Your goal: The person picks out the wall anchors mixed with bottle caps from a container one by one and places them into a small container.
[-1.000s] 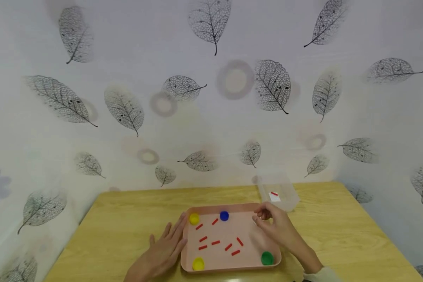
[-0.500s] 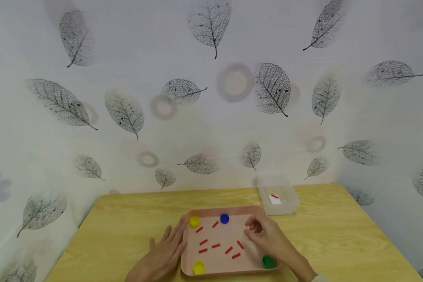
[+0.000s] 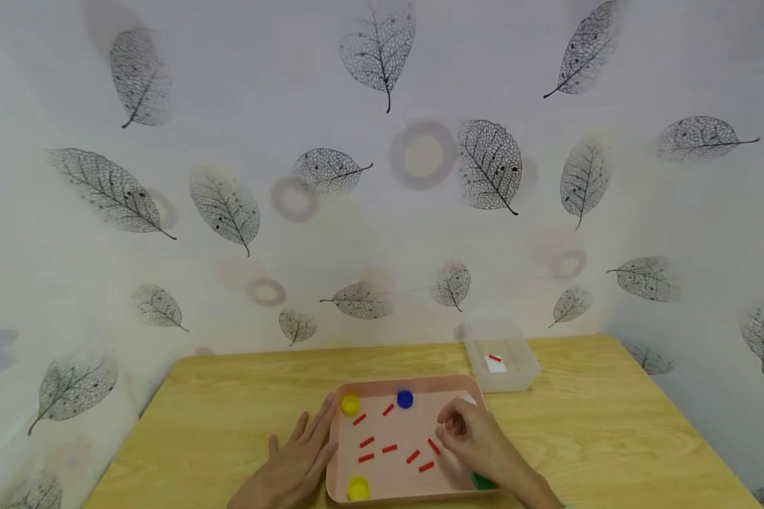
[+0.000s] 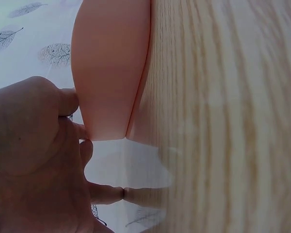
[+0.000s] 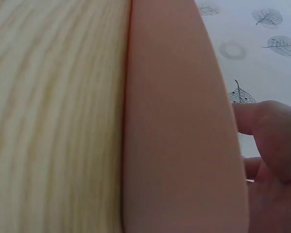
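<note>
Left hand (image 3: 291, 459) is resting spread against a pink rectangular tray (image 3: 414, 424), apparently steadying it. Right hand (image 3: 474, 438) is hovering curled beside a short red stick (image 3: 434, 446) lying inside, right half; cannot tell whether it's pinching anything. Seemingly reaching; next move likely calling for precise alignment.

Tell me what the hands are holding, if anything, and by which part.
Nothing that shows: the left hand touches the side of the pink tray; the right hand hovers above it, nothing visibly pinched.

Pink tray (image 3: 391, 482), green cap (image 3: 482, 483): partly hidden
</note>
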Demonstrator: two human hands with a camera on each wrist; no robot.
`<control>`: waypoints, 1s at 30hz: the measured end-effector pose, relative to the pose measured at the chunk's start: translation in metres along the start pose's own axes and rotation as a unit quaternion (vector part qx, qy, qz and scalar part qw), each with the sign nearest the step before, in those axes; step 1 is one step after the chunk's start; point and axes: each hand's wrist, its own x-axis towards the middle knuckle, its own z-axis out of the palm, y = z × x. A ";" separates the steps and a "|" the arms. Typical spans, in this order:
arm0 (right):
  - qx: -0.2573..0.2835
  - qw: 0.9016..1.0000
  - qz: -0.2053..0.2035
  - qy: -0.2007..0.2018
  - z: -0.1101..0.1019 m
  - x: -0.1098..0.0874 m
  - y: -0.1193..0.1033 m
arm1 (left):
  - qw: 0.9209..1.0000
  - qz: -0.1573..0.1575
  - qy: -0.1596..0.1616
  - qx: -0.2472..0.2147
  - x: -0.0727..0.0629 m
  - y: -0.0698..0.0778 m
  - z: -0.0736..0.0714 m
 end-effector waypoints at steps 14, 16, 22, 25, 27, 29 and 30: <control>-0.036 0.999 -0.011 -0.032 0.008 -0.007 0.009 | 1.000 -0.002 -0.008 0.002 0.001 -0.001 0.001; -0.044 0.998 -0.015 -0.034 0.009 -0.006 0.009 | 1.000 -0.002 -0.004 0.001 0.001 -0.001 0.001; -0.058 0.997 0.001 -0.055 0.008 -0.006 0.009 | 1.000 -0.003 -0.004 0.000 0.001 0.000 0.001; -0.068 0.996 0.003 -0.059 0.008 -0.008 0.009 | 1.000 -0.003 -0.007 0.002 0.001 -0.001 0.001; -0.077 0.995 -0.003 -0.056 0.008 -0.009 0.009 | 1.000 -0.002 -0.006 0.003 0.001 -0.001 0.001; -0.082 0.995 -0.010 -0.053 0.008 -0.009 0.008 | 1.000 0.001 -0.004 0.000 0.000 0.000 0.001; -0.084 0.995 -0.009 -0.053 0.008 -0.009 0.008 | 1.000 0.002 -0.002 -0.001 0.000 0.000 0.001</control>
